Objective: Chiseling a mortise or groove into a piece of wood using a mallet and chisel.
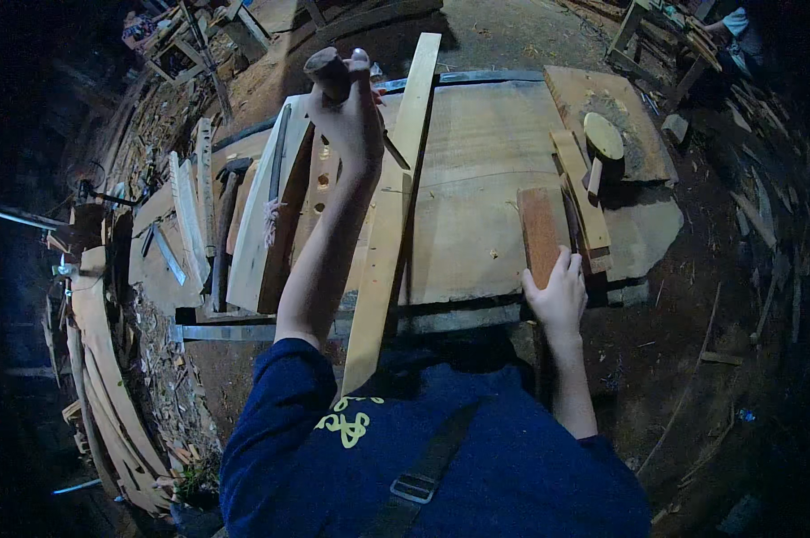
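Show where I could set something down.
The widest bare patch of bench, bar some chips, lies between the long board and the brown block at the right hand. A smaller one is right of the pale strip. Left of the long board, hammer and beam crowd it.

Left hand [349, 117]: up over the left half of the bench [476, 179], fist around a dark round-ended handle [329, 75], can't really tell what tool
Right hand [559, 289]: gripping the near end of a reddish-brown block [541, 224]
Between them: one long pale plank [389, 229], sticking out past both bench edges
Far right: pale oval disc [604, 136], near a narrow wood strip [580, 184]
Left side: hammer-looking thing [225, 229], lying down
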The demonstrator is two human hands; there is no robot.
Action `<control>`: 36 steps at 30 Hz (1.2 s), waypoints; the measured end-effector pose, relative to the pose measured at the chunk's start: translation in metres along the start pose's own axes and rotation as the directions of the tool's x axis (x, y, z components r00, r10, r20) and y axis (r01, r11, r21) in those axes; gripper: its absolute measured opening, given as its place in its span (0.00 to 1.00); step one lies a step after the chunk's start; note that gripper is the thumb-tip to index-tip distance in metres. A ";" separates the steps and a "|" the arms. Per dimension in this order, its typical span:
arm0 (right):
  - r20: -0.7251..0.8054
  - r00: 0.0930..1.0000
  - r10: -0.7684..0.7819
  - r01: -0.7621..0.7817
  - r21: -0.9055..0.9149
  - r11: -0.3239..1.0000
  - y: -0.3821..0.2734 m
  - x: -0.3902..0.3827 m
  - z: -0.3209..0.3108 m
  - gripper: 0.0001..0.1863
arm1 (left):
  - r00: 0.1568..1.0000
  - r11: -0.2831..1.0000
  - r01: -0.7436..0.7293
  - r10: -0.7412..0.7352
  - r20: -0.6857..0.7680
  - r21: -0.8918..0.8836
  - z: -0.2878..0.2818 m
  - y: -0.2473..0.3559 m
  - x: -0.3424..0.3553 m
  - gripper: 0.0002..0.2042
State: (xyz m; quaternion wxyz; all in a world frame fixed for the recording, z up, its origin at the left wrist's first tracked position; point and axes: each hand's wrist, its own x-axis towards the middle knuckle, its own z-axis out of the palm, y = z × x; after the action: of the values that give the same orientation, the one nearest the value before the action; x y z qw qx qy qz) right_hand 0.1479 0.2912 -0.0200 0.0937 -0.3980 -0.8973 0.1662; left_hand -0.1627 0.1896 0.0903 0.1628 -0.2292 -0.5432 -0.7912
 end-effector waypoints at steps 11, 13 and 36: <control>-0.047 0.997 -0.068 0.081 0.378 0.922 -0.008 0.001 -0.025 0.30 | 0.914 0.991 0.131 -0.131 0.383 0.025 -0.008 0.011 -0.003 0.07; 0.006 0.999 -0.031 0.023 0.551 0.834 -0.019 0.008 -0.040 0.29 | 0.891 0.983 0.171 -0.181 0.417 0.061 -0.008 0.008 -0.002 0.09; -0.480 0.571 -0.666 0.817 0.405 0.410 -0.200 0.128 -0.160 0.24 | 0.993 0.974 0.000 -0.028 0.118 0.226 0.004 -0.002 -0.010 0.10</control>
State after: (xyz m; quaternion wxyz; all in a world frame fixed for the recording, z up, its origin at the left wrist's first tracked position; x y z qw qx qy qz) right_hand -0.0253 0.2967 0.2072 0.3852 0.0786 -0.8601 0.3251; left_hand -0.1546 0.1938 0.0846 0.1492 -0.2526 -0.6398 -0.7103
